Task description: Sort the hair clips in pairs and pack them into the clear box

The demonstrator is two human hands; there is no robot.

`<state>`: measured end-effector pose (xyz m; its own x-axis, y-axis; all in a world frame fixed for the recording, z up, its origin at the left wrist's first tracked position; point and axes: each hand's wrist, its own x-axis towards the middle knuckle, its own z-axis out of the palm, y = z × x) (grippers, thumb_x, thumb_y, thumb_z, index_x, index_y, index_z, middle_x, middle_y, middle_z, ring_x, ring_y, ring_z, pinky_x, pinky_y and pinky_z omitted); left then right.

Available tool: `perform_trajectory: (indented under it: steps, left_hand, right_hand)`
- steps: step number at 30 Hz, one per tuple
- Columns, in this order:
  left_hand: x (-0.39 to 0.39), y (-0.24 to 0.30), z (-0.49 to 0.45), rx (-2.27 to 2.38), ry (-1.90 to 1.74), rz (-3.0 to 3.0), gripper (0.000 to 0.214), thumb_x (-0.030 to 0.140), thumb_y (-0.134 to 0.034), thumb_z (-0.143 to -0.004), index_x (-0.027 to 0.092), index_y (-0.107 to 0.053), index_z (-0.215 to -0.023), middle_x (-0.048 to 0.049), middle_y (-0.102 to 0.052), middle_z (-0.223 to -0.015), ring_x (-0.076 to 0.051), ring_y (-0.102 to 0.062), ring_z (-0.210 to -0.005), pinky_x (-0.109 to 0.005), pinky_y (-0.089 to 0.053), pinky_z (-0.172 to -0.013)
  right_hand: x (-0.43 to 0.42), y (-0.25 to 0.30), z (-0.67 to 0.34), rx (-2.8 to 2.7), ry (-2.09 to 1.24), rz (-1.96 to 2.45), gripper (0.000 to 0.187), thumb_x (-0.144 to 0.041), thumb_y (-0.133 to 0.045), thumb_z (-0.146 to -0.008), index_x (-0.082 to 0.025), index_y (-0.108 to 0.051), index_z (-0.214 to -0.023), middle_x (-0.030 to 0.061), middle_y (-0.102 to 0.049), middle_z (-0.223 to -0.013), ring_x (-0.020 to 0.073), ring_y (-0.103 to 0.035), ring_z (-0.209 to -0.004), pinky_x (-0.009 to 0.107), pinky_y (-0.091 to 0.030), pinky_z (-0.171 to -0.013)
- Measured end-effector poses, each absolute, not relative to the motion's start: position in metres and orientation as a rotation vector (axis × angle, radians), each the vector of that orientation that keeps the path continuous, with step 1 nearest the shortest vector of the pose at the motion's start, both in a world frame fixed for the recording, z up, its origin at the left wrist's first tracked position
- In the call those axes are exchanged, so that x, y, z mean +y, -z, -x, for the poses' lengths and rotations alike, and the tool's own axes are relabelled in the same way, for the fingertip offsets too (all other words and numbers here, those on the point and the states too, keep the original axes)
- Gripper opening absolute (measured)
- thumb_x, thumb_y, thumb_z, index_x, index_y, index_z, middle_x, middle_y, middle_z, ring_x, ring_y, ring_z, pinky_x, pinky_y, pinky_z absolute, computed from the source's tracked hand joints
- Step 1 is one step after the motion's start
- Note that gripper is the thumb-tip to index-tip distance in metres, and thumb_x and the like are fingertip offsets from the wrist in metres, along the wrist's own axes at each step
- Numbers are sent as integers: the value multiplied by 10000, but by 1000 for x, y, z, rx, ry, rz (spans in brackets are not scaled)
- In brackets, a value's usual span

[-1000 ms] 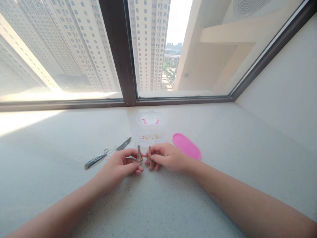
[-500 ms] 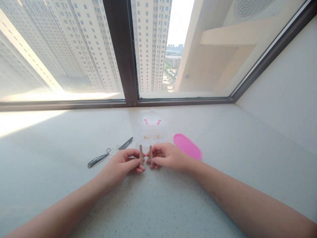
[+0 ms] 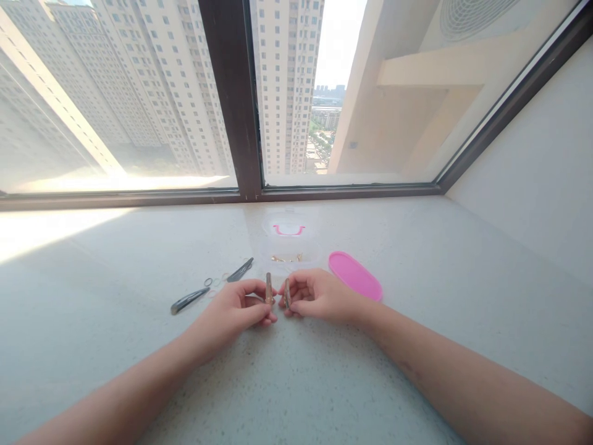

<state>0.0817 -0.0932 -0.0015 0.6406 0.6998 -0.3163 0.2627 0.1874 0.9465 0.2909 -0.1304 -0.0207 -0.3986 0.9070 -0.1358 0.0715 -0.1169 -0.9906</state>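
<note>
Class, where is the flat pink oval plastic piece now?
In the head view, the pink oval piece lies right of centre on the pale speckled counter, just beyond the right hand, right of the clear plastic box.

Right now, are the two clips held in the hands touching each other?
Apart. The head view shows a gap between the left clip and the right clip.

1. A clear plastic box (image 3: 306, 248) sat toward the window edge of the pale stone sill (image 3: 296, 383).
2. Right of it lay a pink oval lid (image 3: 354, 276); left, two dark tapered clips (image 3: 190, 300).
3. Two slim brown clips (image 3: 269, 287) were before it.
</note>
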Motion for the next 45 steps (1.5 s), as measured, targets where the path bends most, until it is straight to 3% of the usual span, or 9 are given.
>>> perform_trajectory:
  steps: [6,24,36,45]
  left_hand:
    - [-95,-2,-84,899,-380,-1385,93,235,-633,-771,158,-614,-820,-34,-686,-830,-166,-670,-763,-276,-528,-717]
    - [-92,0,-82,890,-360,-1383,142,299,-635,-816,163,-645,-854,-22,-679,-769,-148,-646,-712,-255,-514,-684]
    - [-94,0,-84,826,-357,-1414,182,318,-654,-781,168,-611,-876,-37,-677,-840,-167,-629,-708,-285,-493,-660]
    - [-95,4,-84,769,-359,-1471,156,333,-634,-814,190,-571,-819,1,-628,-759,-160,-593,-707,-274,-469,-657]
  right_hand:
    - [-130,19,-291,-1480,-1611,1137,294,-20,-562,-678,-124,-625,-946,75,-695,-864,158,-679,-790,267,-531,-701]
    - [-130,22,-293,-1492,-1602,1102,203,-51,-601,-721,-140,-615,-903,48,-682,-862,142,-677,-793,261,-522,-721]
    - [-130,24,-290,-1421,-1632,1043,214,-131,-696,-721,-137,-626,-923,26,-671,-721,127,-644,-665,257,-517,-643]
    - [-127,27,-292,-1348,-1692,1044,255,-159,-739,-695,-147,-634,-927,47,-701,-794,148,-680,-718,250,-526,-632]
